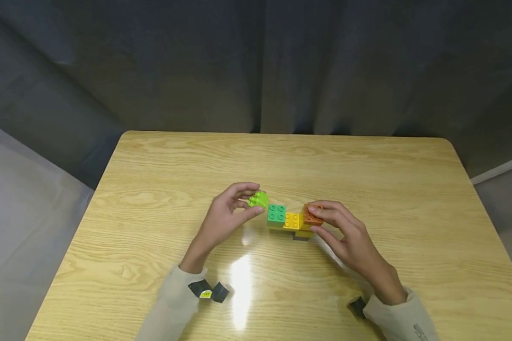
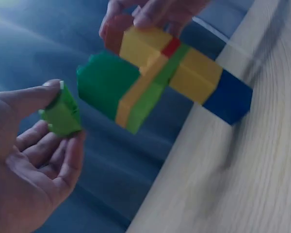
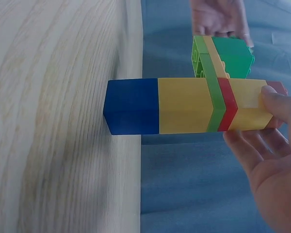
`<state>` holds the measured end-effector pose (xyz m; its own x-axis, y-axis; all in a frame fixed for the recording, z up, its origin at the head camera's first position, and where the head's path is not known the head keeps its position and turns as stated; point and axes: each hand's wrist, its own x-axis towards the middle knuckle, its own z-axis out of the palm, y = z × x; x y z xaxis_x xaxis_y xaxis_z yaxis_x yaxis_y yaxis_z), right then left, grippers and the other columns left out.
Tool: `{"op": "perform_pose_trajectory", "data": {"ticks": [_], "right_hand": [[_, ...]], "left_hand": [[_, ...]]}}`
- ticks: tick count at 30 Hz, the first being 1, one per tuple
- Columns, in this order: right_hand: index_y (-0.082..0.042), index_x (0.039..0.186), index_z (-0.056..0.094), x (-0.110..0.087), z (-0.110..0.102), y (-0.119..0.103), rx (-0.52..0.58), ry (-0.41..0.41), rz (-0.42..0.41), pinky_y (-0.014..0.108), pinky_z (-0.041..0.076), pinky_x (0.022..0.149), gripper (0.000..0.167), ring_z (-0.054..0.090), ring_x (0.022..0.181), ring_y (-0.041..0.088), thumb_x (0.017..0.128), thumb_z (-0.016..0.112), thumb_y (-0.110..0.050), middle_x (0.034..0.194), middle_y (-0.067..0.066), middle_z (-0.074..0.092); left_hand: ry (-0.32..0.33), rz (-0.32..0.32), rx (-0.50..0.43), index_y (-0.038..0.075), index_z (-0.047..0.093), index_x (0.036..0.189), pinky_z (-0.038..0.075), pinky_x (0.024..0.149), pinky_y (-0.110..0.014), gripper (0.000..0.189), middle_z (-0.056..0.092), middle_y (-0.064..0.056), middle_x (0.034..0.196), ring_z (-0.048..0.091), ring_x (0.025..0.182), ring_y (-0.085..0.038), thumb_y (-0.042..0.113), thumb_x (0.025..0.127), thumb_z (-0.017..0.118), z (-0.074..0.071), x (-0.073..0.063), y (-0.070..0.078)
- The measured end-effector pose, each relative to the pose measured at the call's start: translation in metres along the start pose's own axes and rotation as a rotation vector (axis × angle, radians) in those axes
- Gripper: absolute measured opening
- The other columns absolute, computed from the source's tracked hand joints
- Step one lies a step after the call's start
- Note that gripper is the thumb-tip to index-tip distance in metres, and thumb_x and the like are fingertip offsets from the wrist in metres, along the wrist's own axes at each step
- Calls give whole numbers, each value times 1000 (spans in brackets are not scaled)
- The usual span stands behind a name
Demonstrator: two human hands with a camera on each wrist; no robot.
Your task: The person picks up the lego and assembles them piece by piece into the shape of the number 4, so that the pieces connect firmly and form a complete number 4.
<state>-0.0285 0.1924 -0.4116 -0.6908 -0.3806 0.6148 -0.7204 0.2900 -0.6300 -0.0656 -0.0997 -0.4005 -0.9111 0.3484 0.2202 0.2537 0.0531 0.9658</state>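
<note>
In the head view my left hand point(image 1: 222, 215) pinches a small light green brick point(image 1: 260, 199) between thumb and fingertips. It is held to the left of a built stack of toy bricks. At the stack's base is a dark blue brick point(image 3: 132, 107), with a yellow brick point(image 3: 182, 104) above it. Higher up come a long light green plate point(image 2: 150, 99), a thin red plate point(image 3: 228, 104) and another yellow brick point(image 3: 248, 104). A darker green brick point(image 1: 276, 214) sits on the side overhanging leftward. My right hand point(image 1: 352, 232) grips the stack's top, around the orange-red brick point(image 1: 313, 218).
The wooden table point(image 1: 162, 161) lies beneath both hands, its far edge along a dark curtain point(image 1: 196, 71). Small dark devices show at the left cuff point(image 1: 166, 298) and the right cuff point(image 1: 401, 312).
</note>
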Motion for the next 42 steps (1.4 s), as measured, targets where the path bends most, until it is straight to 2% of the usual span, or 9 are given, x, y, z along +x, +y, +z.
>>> {"op": "perform_pose_trajectory", "data": {"ticks": [5,11,18,24,28,31,34,37,42], "right_hand": [[5,123,66,0,-1,-1,1,-6,16,21,53,97,41,59,125,11,104,61,-31,126,20,64],[5,123,66,0,0,-1,10,-4,5,22,53,97,40,59,126,11,104,62,-30,126,21,64],[4,125,66,0,0,1,12,-6,-2,22,54,97,39,60,125,12,103,63,-29,127,20,64],[4,123,66,0,-1,1,9,0,1,21,54,96,38,60,125,11,104,63,-29,127,20,64],[4,122,67,0,-2,0,3,1,2,21,54,95,39,60,124,11,104,62,-30,127,20,65],[4,122,67,0,-2,0,4,4,4,21,54,96,39,60,124,11,103,62,-31,127,19,65],[4,123,67,0,-2,0,10,3,6,21,53,97,39,60,125,11,103,62,-30,127,20,65],[4,123,67,0,-2,1,19,2,3,21,53,97,39,60,125,11,103,62,-30,127,20,64],[6,122,66,0,-1,1,37,6,3,22,55,95,39,60,125,11,103,63,-28,126,22,64]], "left_hand": [[2,135,37,-1,68,126,55,90,-37,42,71,-10,124,62,112,-23,-5,87,80,10,-2,9],[-17,204,143,3,71,124,52,93,-41,44,74,-6,121,63,109,-19,0,83,86,21,1,8],[-15,262,113,4,71,125,49,109,-40,42,69,-8,129,61,123,-23,2,85,85,34,0,1],[54,182,-12,1,69,125,51,105,-50,30,69,-10,127,62,121,-23,17,100,72,48,-4,1],[96,116,-91,-2,69,122,52,102,-51,24,69,-14,123,63,115,-25,13,103,65,56,-4,6],[84,-1,-158,-1,66,124,52,101,-46,26,66,-12,126,61,116,-25,12,102,63,58,-3,12],[46,-160,-239,1,63,129,48,101,-38,31,61,-9,132,57,118,-20,17,102,61,59,-1,14],[16,-269,-295,2,61,130,41,90,-31,35,58,-8,133,52,110,-17,21,101,58,59,2,14],[-7,-276,-357,-4,59,128,43,95,-31,34,58,-12,133,51,112,-16,18,101,58,61,5,14]]}}
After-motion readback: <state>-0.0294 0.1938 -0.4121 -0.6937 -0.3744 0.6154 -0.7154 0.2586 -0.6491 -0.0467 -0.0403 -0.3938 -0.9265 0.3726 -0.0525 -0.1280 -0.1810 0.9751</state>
